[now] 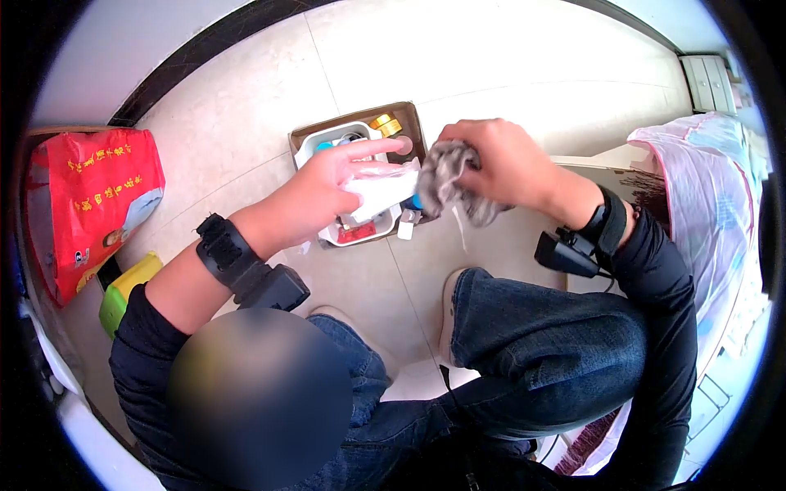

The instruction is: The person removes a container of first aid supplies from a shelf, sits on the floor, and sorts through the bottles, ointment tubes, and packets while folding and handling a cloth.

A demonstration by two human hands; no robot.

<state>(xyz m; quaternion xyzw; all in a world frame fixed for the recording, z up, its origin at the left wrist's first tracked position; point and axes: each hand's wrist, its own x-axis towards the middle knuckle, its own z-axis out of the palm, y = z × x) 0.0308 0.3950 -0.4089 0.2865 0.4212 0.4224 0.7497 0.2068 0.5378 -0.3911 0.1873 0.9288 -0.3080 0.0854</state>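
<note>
My left hand (327,188) holds a white item in clear plastic wrap (385,191); its exact kind does not show. My right hand (499,159) is closed around a crumpled grey-brown cloth (446,182), held close to the right end of the white item. Beneath both hands a brown cardboard box (307,136) stands on the floor. Inside it is a white plastic basket (360,128) with small things in it. A yellow-lidded jar (385,124) sits at the box's far side, and a red packet (356,232) lies in the near part. My hands hide much of the contents.
A red bag with yellow lettering (98,196) stands at the left, with a yellow-green container (127,290) near it. At the right, a pale patterned cover (708,188) hangs over furniture. My bent knees are close below the box on the tiled floor (499,61).
</note>
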